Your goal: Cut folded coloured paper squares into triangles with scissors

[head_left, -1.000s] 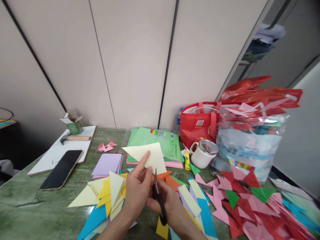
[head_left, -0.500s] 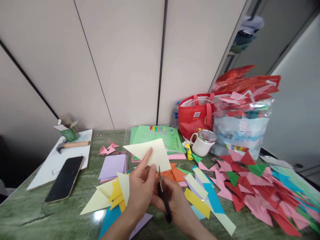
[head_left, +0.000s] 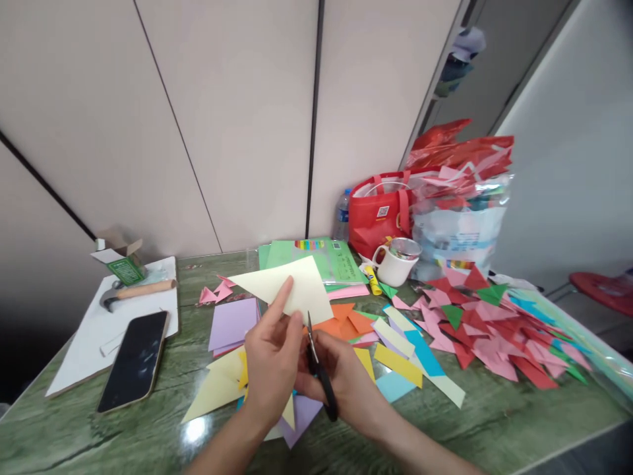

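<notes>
My left hand point(head_left: 274, 363) pinches a cream-coloured sheet of paper point(head_left: 301, 285) folded to a triangle, its index finger lying along the face. Black-handled scissors point(head_left: 322, 379) are gripped in my right hand point(head_left: 346, 379), with the blades pointing up at the paper's lower right edge. Whether the blades are cutting into it I cannot tell. Below and around the hands lie pale yellow paper point(head_left: 217, 382), a lilac sheet point(head_left: 302, 419), orange folded pieces point(head_left: 346, 321) and several cut strips point(head_left: 398, 364). A stack of lilac squares point(head_left: 232, 324) sits left of the paper.
On the left are a phone point(head_left: 133, 363), a hammer point(head_left: 138, 292) and a small green box point(head_left: 123, 264). Green packs point(head_left: 341, 260), a white mug point(head_left: 395, 264), a glue stick point(head_left: 372, 280) and a red bag point(head_left: 378, 214) stand behind. Folded red and pink pieces point(head_left: 494, 336) heap up right.
The camera view has turned slightly to the right. Both hands keep their hold, and the paper and scissors stay nearly in the same place relative to each other.
</notes>
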A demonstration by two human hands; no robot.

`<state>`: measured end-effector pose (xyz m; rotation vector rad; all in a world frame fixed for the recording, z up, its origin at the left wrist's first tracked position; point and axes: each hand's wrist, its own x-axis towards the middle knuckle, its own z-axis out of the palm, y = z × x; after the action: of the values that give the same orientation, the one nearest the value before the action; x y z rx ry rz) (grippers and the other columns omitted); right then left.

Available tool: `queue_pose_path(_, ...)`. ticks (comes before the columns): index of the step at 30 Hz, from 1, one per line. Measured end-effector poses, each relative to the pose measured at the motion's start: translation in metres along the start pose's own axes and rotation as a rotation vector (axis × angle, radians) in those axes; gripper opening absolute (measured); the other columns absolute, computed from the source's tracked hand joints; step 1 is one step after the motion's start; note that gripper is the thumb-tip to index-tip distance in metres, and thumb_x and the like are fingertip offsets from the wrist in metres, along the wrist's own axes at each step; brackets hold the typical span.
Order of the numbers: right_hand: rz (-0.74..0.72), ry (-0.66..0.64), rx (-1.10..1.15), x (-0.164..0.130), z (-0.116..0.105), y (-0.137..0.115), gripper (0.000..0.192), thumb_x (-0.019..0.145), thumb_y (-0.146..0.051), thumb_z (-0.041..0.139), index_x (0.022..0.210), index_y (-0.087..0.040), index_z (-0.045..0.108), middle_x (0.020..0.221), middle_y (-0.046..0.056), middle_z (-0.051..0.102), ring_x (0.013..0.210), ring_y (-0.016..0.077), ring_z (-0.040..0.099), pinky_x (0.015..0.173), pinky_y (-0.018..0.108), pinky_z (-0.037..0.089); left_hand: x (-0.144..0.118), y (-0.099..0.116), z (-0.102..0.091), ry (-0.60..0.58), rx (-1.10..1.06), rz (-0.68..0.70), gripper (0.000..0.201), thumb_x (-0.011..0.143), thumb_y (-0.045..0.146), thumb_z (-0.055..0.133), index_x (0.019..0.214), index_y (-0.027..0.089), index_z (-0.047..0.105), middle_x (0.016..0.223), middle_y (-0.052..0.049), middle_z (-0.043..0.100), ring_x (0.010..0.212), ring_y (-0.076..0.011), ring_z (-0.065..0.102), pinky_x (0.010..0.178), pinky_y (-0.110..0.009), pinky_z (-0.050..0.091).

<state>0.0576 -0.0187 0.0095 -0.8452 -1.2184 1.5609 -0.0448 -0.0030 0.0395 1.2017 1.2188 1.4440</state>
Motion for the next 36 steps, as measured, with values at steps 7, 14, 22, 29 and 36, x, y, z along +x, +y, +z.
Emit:
queue_pose_path(7, 0.03, -0.022, 0.015, -0.01, -0.016, 0.003, 0.04, 0.057, -0.037, 0.08, 0.078, -0.018, 0.052, 0.064, -0.003, 0.051, 0.057, 0.0106, 0.043, 0.053, 0.022, 0.035, -0.014, -0.004, 0.018, 0.032, -0.011, -0.008, 0.056, 0.078, 0.032, 0.058, 0.132, 0.023, 0.045, 0.052, 0.007, 0.036, 0.046, -0.0079, 0.032, 0.041, -0.018, 0.034)
queue_pose_path(14, 0.028, -0.05, -0.052, 0.011, -0.05, -0.006, 0.037, 0.058, -0.031, 0.08, 0.081, -0.017, 0.054, 0.063, -0.004, 0.053, 0.06, 0.0119, 0.048, 0.057, 0.023, 0.04, 0.01, -0.004, 0.047, 0.1, 0.0, -0.02, 0.053, 0.077, 0.03, 0.058, 0.129, 0.02, 0.049, 0.05, 0.008, 0.031, 0.045, -0.0068, 0.029, 0.041, -0.016, 0.031)
queue_pose_path(22, -0.008, 0.064, -0.119, -0.006, -0.058, -0.014, 0.036, 0.059, -0.032, 0.079, 0.077, -0.017, 0.052, 0.065, -0.003, 0.054, 0.061, 0.0122, 0.05, 0.057, 0.023, 0.04, 0.006, -0.007, 0.059, -0.04, 0.036, 0.022, 0.051, 0.079, 0.029, 0.056, 0.129, 0.022, 0.049, 0.05, 0.008, 0.03, 0.044, -0.0064, 0.028, 0.04, -0.015, 0.029)
queue_pose_path(29, -0.002, 0.07, -0.076, -0.026, -0.049, 0.007, 0.039, 0.057, -0.037, 0.079, 0.076, -0.018, 0.051, 0.059, -0.005, 0.05, 0.055, 0.0102, 0.043, 0.051, 0.022, 0.035, -0.021, -0.008, 0.052, -0.041, 0.007, -0.019, 0.054, 0.077, 0.03, 0.057, 0.129, 0.018, 0.05, 0.048, 0.008, 0.031, 0.044, -0.0076, 0.028, 0.039, -0.017, 0.03)
queue_pose_path(36, 0.027, 0.02, -0.066, -0.016, -0.026, 0.015, 0.041, 0.056, -0.042, 0.079, 0.073, -0.017, 0.05, 0.057, -0.005, 0.047, 0.053, 0.0093, 0.04, 0.048, 0.021, 0.031, -0.019, -0.013, 0.026, 0.013, -0.015, -0.055, 0.056, 0.078, 0.033, 0.057, 0.13, 0.017, 0.048, 0.05, 0.008, 0.029, 0.045, -0.0071, 0.027, 0.041, -0.017, 0.029)
